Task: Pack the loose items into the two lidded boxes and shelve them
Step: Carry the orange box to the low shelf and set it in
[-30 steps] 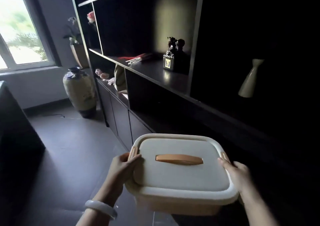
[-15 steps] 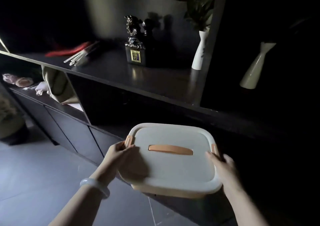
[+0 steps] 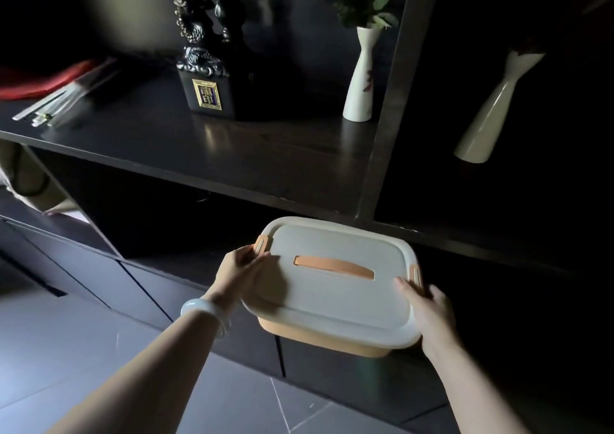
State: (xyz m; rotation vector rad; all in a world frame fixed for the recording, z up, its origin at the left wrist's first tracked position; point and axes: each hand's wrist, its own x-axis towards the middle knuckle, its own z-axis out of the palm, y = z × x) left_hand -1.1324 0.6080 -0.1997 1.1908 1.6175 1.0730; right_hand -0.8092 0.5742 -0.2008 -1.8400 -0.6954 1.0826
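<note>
Just below shelf edge (image 3: 199,178), hands (image 3: 239,271) (image 3: 428,307) grip box (image 3: 332,291).

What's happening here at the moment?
A person holds a closed lidded box, with the left hand and right hand gripping its opposite ends. It hangs in front of the dark shelf unit, near the opening below the shelf carrying a black figurine and a white vase. It is not yet shelved.

box (image 3: 315,337) orange | lid (image 3: 332,304) cream | handle (image 3: 334,267) orange | shelf (image 3: 232,154) black | vase (image 3: 360,78) white | bangle (image 3: 202,310) pale
</note>
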